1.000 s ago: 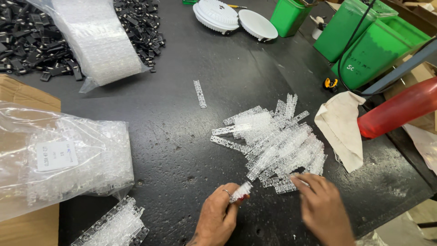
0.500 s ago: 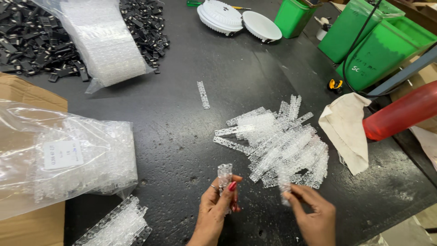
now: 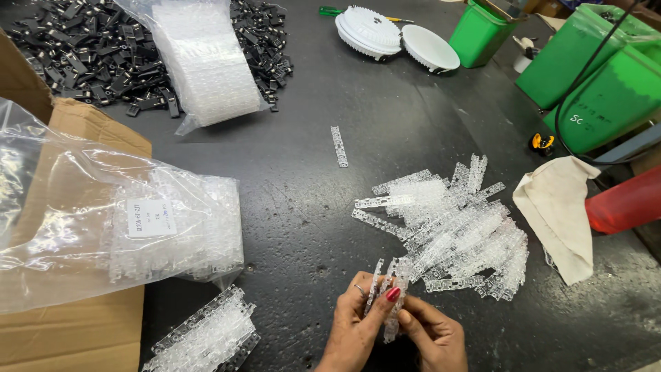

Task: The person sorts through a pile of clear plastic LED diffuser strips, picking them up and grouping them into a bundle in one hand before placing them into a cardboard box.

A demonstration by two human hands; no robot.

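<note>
I see dark, scuffed desk (image 3: 296, 227). Near front edge, left hand (image 3: 354, 331) and right hand (image 3: 430, 337) pinch small bundle of clear plastic strips (image 3: 389, 293) between fingers. Loose strip pile (image 3: 447, 231) just beyond, toward right edge. Black clips (image 3: 76, 55) heaped at far left corner; green bins (image 3: 592, 83) at far right. Clear bag (image 3: 103, 227) over cardboard box (image 3: 76, 331), left edge. Wrists cut off by frame; strip count in bundle hard to make out.
</note>
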